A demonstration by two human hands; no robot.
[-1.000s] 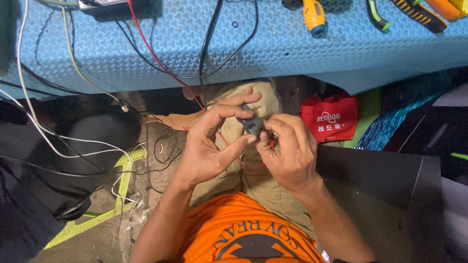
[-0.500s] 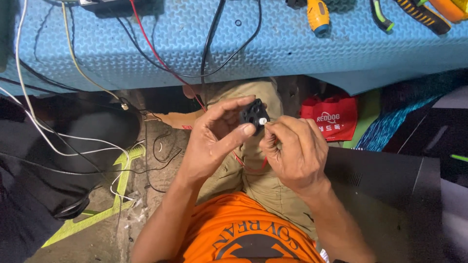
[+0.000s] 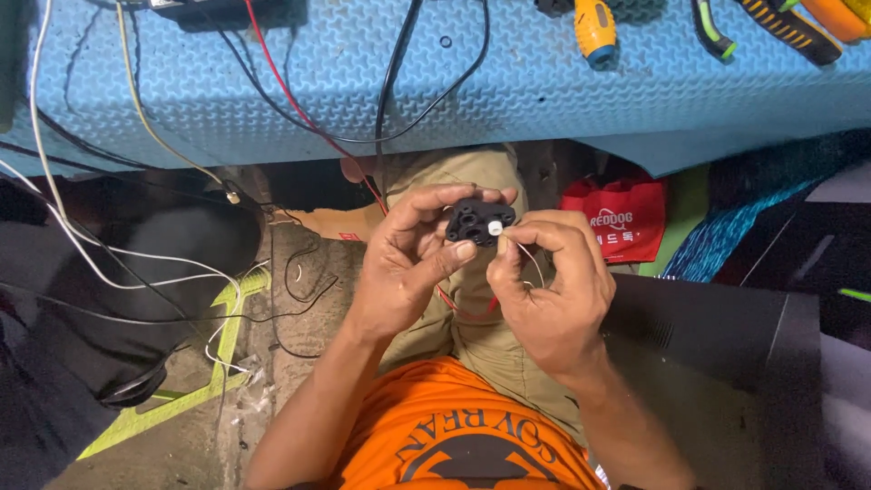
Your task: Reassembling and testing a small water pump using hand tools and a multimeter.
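Here we list one small black plastic part (image 3: 479,222), roughly round with several holes in its face, held up over our lap just below the edge of one blue textured bench mat (image 3: 544,91). Our left hand (image 3: 408,263) grasps it, thumb under its lower edge and fingers curled over its top. Our right hand (image 3: 549,290) is pinched shut, thumb and forefinger closed on one small white piece (image 3: 495,230) that sits against the face of the black part; one thin pale wire (image 3: 533,263) loops off those fingertips. Wires on the mat: one red wire (image 3: 299,109) running down off the edge and behind our hands, two black cables (image 3: 390,82) crossing near the middle, one yellowish wire (image 3: 145,118), and white wires (image 3: 54,209) at the far left whose number we cannot tell. Tools along the top edge, all cut off by the frame: one yellow-handled tool (image 3: 594,32), one green-and-black handle (image 3: 712,32), one black-and-yellow handle (image 3: 785,32), one orange handle (image 3: 839,18). Below the mat: one red bag (image 3: 626,222) just right of our right hand, one dark flat box (image 3: 717,354) beneath it, one yellow-green painted arrow (image 3: 204,372) on the concrete floor at left. Clothing: one orange shirt (image 3: 454,436), khaki trousers (image 3: 472,336).
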